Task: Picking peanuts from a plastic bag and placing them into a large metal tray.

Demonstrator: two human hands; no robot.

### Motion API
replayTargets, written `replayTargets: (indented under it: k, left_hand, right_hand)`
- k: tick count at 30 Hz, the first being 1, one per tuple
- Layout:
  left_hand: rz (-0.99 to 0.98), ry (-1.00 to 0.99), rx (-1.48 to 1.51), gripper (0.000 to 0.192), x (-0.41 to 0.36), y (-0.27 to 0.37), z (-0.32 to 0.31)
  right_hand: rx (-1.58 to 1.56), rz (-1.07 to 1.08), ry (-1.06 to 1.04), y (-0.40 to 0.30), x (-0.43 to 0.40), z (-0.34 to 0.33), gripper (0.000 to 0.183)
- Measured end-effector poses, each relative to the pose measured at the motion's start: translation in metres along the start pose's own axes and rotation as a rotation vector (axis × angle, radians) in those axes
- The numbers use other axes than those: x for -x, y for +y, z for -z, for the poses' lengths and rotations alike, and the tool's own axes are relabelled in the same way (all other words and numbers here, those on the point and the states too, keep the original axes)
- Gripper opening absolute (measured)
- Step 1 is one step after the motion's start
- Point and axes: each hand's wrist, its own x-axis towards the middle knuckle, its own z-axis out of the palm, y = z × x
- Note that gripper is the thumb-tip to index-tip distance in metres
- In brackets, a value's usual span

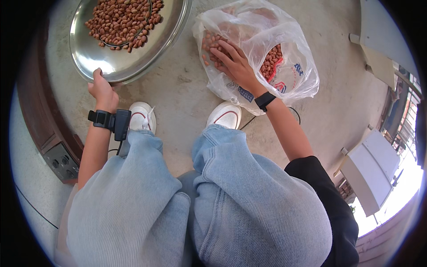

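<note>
A round stainless-steel tray at the upper left bears a heap of shelled, reddish-brown peanuts. My left hand grips its near rim, the thumb lying over the edge and the other fingers hidden underneath. At the upper right a thin clear plastic bag with printing on it rests on the floor. More peanuts show inside the bag, some through a red-edged opening and some through the plastic at its left. My right hand lies palm down on the bag's left part over those peanuts, fingers somewhat apart.
My white shoes stand on the concrete floor below the tray and bag. A dark wooden frame with a socket panel runs along the left. White furniture pieces stand at the right. A black cable hangs from the left wrist device.
</note>
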Motion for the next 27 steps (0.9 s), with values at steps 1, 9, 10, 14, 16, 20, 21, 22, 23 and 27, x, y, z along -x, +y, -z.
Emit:
replayTargets:
  k: [1,9,10,14,16,20,21,22,23,27]
  left_hand:
    - [-0.003,-0.001,0.0,0.035,0.003,0.001,-0.002]
    - [-0.003,0.018,0.001,0.033,-0.005,-0.004,0.003]
    - [0.0,0.02,0.003,0.033,-0.005,-0.004,0.003]
    - [0.0,0.008,-0.006,0.033,0.005,0.008,0.0]
    - [0.001,0.014,-0.018,0.033,0.006,0.008,0.001]
    - [-0.026,0.003,0.01,0.027,-0.004,0.0,0.001]
    - [-0.037,-0.007,0.006,0.024,-0.008,-0.001,0.004]
    - [-0.041,-0.002,0.005,0.024,-0.008,0.0,0.006]
    - [-0.05,-0.022,0.044,0.023,-0.007,-0.001,0.005]
    - [-0.079,-0.049,0.12,0.023,-0.014,-0.008,0.009]
  right_hand:
    - [0.0,0.0,0.003,0.006,0.0,-0.004,0.051]
    - [-0.019,-0.192,-0.163,0.034,-0.009,0.022,0.024]
    - [-0.046,-0.227,-0.121,0.029,-0.012,0.032,0.022]
    - [-0.215,-0.334,0.016,-0.001,-0.03,0.046,0.019]
    - [-0.25,-0.35,0.011,-0.023,-0.047,0.05,0.02]
    - [-0.657,-0.386,-0.192,-0.083,-0.09,0.054,0.042]
    - [-0.671,-0.339,-0.144,-0.098,-0.106,0.056,0.041]
    - [-0.687,-0.291,-0.097,-0.111,-0.123,0.058,0.041]
    - [-0.673,-0.225,0.009,-0.121,-0.143,0.061,0.039]
    - [-0.603,0.092,0.309,-0.127,-0.207,0.038,0.034]
